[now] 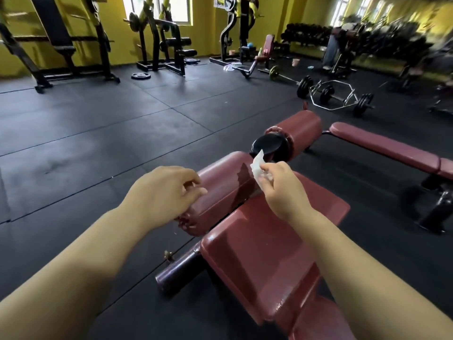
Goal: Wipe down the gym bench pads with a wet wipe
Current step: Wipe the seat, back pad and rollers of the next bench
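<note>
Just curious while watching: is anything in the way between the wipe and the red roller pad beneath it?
Nothing visible does. The right hand pinches the wet wipe right by the inner end of the roller pad. Only the left hand lies over the pad's outer part, covering that stretch.

The seat pad [269, 241] sits close, in the middle. Just past it lies the near roller pad [220, 187], with the left hand [161, 192] over its left end and the right hand [282, 190] with the wet wipe [257, 168] over its right end. The far roller pad [299, 133] lies farther back. A flat bench [382, 146] stands to the right.
</note>
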